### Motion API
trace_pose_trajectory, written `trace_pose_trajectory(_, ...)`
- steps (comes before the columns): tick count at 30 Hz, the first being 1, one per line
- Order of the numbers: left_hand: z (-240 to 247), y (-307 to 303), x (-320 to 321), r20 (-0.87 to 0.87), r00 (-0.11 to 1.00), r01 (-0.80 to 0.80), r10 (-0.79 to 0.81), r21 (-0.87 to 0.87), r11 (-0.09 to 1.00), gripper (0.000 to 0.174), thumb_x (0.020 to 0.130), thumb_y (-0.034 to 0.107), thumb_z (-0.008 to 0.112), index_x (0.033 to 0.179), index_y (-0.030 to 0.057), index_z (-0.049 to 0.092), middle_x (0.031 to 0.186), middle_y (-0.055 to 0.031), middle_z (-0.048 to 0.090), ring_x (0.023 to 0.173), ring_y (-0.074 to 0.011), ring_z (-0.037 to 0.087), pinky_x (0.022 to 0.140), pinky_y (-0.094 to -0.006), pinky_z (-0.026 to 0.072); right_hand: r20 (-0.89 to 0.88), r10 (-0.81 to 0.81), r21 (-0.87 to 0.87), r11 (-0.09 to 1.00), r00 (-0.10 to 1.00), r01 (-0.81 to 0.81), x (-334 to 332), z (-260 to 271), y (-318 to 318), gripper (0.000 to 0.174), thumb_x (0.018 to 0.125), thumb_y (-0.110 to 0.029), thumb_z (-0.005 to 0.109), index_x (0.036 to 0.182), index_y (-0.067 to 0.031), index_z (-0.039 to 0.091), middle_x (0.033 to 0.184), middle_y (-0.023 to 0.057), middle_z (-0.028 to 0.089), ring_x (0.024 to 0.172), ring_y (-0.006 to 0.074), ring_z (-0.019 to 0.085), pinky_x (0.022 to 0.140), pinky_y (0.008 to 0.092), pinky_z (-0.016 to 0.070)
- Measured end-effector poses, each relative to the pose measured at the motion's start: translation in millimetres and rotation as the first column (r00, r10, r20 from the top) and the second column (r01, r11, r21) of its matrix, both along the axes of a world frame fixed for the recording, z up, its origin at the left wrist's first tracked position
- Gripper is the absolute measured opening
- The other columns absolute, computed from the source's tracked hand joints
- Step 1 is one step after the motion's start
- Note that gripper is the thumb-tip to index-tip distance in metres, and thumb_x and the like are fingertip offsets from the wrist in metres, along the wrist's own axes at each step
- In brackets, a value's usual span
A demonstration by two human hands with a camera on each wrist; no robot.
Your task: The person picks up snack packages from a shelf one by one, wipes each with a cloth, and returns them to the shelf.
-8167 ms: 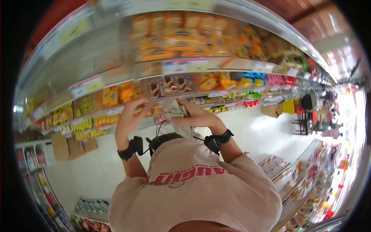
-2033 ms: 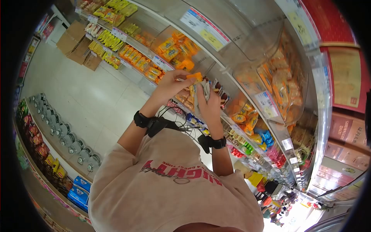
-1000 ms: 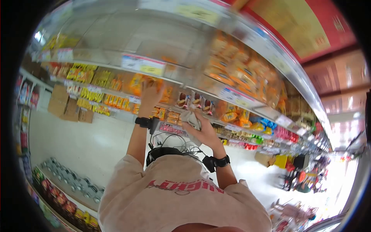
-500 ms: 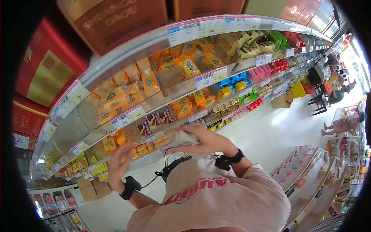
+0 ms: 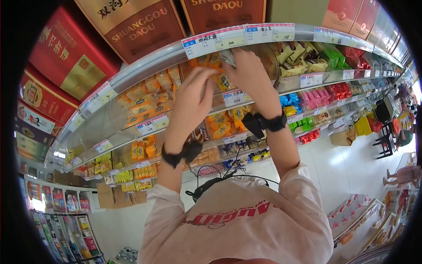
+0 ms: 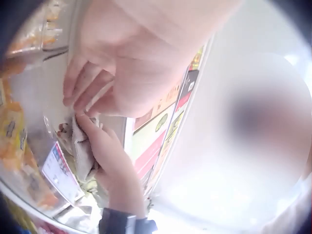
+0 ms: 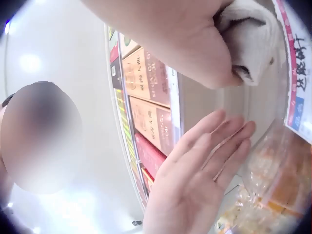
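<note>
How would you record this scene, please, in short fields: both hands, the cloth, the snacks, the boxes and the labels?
Left hand: open, nothing visible in it
Right hand: grips the cloth
Cloth: pale grey, crumpled
Snacks: orange-wrapped packs in clear bins, near both hands
Boxes: brown boxes lettered SHUANGGOU DAOU
Labels: handwritten price labels along the shelf edges

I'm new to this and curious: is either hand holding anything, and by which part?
The right hand grips a crumpled pale cloth by its bunched folds; which edge or corner cannot be told. The left hand holds nothing.
</note>
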State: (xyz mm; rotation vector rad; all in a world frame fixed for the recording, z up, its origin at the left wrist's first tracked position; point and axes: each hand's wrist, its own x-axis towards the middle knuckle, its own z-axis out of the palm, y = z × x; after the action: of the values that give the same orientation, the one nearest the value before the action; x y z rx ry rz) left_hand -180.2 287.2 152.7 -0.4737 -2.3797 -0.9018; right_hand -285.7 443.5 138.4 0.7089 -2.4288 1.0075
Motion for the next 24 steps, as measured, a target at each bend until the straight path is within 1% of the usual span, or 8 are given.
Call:
trace_pose_trajectory(4, -13.1, 16.5, -36.5, 0.044, 0.93, -0.313, 0.364, -0.421, 0.851, 0.025, 0.096, 0.011, 0.051, 0.117, -0.0026, 0.059, 0.106, -0.0297, 0.065, 0.1, -0.0457, 0.063, 0.087, -0.0494, 0.0508, 0.18, 0.054, 0.121, 0.99, 0.982, -0.077, -17.9, -19.1, -10.0, 0.03, 0.08, -0.022, 0.063, 0.094, 0.0049, 0.068, 0.093, 0.03, 0.069, 0.096, 0.0461, 0.067, 0.087, 0.0506, 0.055)
trace_pose_trajectory(5, -10.8, 21.9, -42.0, 0.257, 0.882, -0.262, 0.394, -0.426, 0.866, 0.027, 0.095, 0.015, 0.051, 0.113, -0.002, 0.059, 0.102, -0.0318, 0.065, 0.1, -0.0471, 0.063, 0.088, -0.0543, 0.0489, 0.233, 0.068, 0.15, 0.983, 0.97, -0.105, -22.2, -24.4, -9.6, 0.032, 0.08, -0.023, 0.062, 0.093, 0.0054, 0.069, 0.095, 0.0304, 0.069, 0.096, 0.0461, 0.068, 0.088, 0.0506, 0.0547)
trace_pose_trajectory(9, -31.8, 20.8, -57.5, 0.284, 0.876, -0.275, 0.39, -0.371, 0.887, 0.032, 0.09, 0.013, 0.051, 0.117, -0.0021, 0.056, 0.103, -0.0331, 0.065, 0.103, -0.0492, 0.062, 0.092, -0.0516, 0.0489, 0.314, 0.1, 0.137, 0.979, 0.944, -0.15, -29.6, -36.6, -8.3, 0.038, 0.08, -0.026, 0.057, 0.096, 0.0051, 0.071, 0.103, 0.031, 0.068, 0.101, 0.0454, 0.067, 0.091, 0.0494, 0.0538)
trace_pose_trajectory(14, -54.3, -2.8, -73.0, 0.114, 0.982, -0.139, 0.151, -0.112, 0.984, 0.052, 0.087, 0.016, 0.054, 0.138, 0.0082, 0.052, 0.103, -0.0292, 0.068, 0.101, -0.0426, 0.066, 0.095, -0.0477, 0.0492, 0.195, 0.155, 0.293, 0.933, 0.969, -0.208, -38.7, -33.9, -9.7, 0.043, 0.084, -0.031, 0.06, 0.103, 0.0065, 0.069, 0.101, 0.0273, 0.069, 0.1, 0.0403, 0.069, 0.09, 0.043, 0.0545)
trace_pose_trajectory(15, -49.4, -2.6, -70.0, 0.103, 0.989, -0.099, 0.11, -0.105, 0.99, 0.057, 0.086, 0.002, 0.064, 0.14, -0.0017, 0.048, 0.128, -0.0246, 0.064, 0.117, -0.0292, 0.064, 0.101, -0.0388, 0.0501, 0.189, 0.405, -0.03, 0.913, 0.895, -0.407, -26.5, -23.2, 1.6, 0.025, 0.09, -0.014, 0.055, 0.101, 0.0074, 0.063, 0.102, 0.0325, 0.065, 0.096, 0.0491, 0.063, 0.08, 0.0492, 0.0518)
trace_pose_trajectory(16, -43.9, -1.0, -62.1, 0.052, 0.995, -0.083, 0.087, -0.062, 0.995, 0.06, 0.091, 0.0, 0.061, 0.148, 0.0039, 0.041, 0.147, -0.0177, 0.046, 0.128, -0.0341, 0.056, 0.105, -0.0366, 0.0478, -0.099, 0.347, -0.165, 0.919, 0.933, -0.359, -41.8, -45.9, -9.4, 0.025, 0.089, -0.017, 0.06, 0.098, 0.0069, 0.064, 0.102, 0.0326, 0.064, 0.096, 0.0485, 0.062, 0.081, 0.0489, 0.0512)
trace_pose_trajectory(18, -34.0, 16.6, -47.1, 0.095, 0.995, -0.005, -0.029, 0.34, 0.94, 0.059, 0.089, -0.011, 0.06, 0.145, 0.0012, 0.044, 0.145, -0.0173, 0.049, 0.124, -0.0253, 0.057, 0.1, -0.0336, 0.0492, -0.14, 0.246, -0.215, 0.938, 0.959, -0.272, -25.9, -53.1, -6.8, 0.026, 0.087, -0.016, 0.063, 0.099, 0.0064, 0.063, 0.102, 0.0316, 0.063, 0.096, 0.0481, 0.062, 0.081, 0.0484, 0.051)
trace_pose_trajectory(24, -54.9, 20.6, -37.1, -0.316, 0.939, 0.266, -0.134, 0.423, 0.866, 0.064, 0.087, -0.014, 0.063, 0.146, -0.006, 0.041, 0.144, -0.0182, 0.049, 0.116, -0.0222, 0.059, 0.099, -0.0323, 0.0483, -0.427, 0.064, -0.388, 0.888, 0.902, -0.247, 28.1, -20.3, 12.4, 0.032, 0.083, -0.01, 0.07, 0.109, 0.0049, 0.06, 0.103, 0.0278, 0.06, 0.1, 0.0462, 0.06, 0.083, 0.0459, 0.0503)
